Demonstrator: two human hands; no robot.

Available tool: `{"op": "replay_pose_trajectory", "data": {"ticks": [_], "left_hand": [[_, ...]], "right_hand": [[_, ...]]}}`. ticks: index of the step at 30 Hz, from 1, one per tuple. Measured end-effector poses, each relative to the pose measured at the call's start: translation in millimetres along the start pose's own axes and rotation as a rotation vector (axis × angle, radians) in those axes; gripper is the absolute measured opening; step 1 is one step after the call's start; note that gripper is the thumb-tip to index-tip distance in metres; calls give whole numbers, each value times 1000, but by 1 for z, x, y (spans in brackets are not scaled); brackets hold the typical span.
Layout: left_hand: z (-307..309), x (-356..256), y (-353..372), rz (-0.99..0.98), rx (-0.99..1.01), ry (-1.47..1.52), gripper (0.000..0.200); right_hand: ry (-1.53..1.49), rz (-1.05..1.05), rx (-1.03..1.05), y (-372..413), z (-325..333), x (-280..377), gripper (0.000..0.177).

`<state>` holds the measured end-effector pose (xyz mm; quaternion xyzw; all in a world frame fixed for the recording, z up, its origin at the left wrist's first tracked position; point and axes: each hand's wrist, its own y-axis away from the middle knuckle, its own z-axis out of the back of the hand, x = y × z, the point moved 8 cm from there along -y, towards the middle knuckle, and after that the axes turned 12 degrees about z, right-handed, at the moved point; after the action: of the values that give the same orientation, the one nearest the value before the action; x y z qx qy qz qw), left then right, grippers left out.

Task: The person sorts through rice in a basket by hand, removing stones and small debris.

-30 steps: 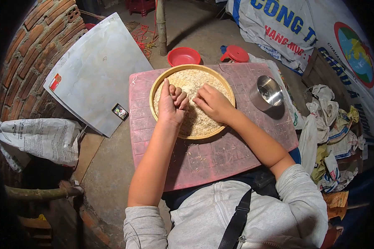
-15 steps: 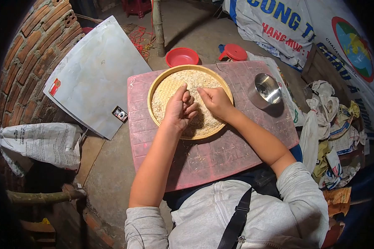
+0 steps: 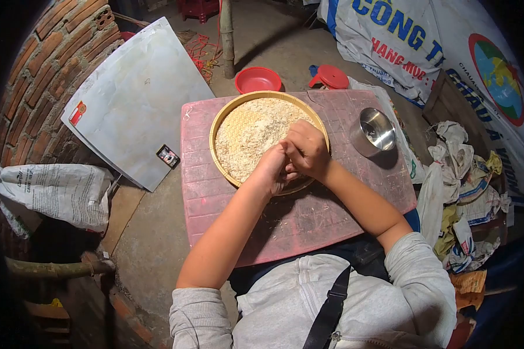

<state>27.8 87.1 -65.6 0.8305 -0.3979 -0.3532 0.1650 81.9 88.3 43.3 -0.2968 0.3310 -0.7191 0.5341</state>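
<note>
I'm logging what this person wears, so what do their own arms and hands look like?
The left sleeve and right sleeve are light grey and creased, ending near the elbows. The left hand and right hand are ungloved, and no watch or bracelet shows.

Bright light falls on the left hand and right hand, and on the pale flakes beyond them. Dark shadow lies on the pink table just nearer the body than the hands. To their right, the metal cup shows sharp glare and casts a shadow beside it. Far left of the hands, the brick wall bends with wide-lens distortion. The corners sink into black, and the lower left is dim. Printing on the white tarp, beyond the hands to the right, reads clearly; fine finger detail is soft.
</note>
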Motion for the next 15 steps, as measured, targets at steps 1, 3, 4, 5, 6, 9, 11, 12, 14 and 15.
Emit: {"op": "replay_pose_trajectory", "data": {"ticks": [1, 3, 4, 5, 6, 9, 11, 12, 14, 15], "left_hand": [[0, -3, 3, -23, -35, -40, 19], [2, -6, 4, -47, -70, -77, 17], [2, -8, 3, -78, -60, -74, 21], [3, -11, 3, -107, -50, -71, 24], [0, -13, 7, -105, -49, -73, 24], [0, -34, 18, -271, -107, -127, 32], [12, -60, 22, -587, -194, -305, 36], [9, -73, 31, -706, -178, -365, 40], [4, -80, 47, -903, -309, -560, 41], [-11, -85, 68, -1095, -439, -755, 42]], "right_hand": [[25, -22, 38, -2, -3, -2, 21], [6, -71, 52, -4, -5, -6, 21], [-11, -125, 65, -4, -6, -10, 21], [-10, -126, 64, -3, -7, -11, 21], [-48, -171, -5, -1, -5, -16, 22], [-100, -283, -95, 7, -8, -27, 24], [-117, -348, -114, 10, -11, -30, 27], [-253, -443, -119, 14, -16, -33, 29], [-389, -537, -123, 16, -24, -30, 32], [-712, -783, -236, 26, -36, -34, 36]]}}
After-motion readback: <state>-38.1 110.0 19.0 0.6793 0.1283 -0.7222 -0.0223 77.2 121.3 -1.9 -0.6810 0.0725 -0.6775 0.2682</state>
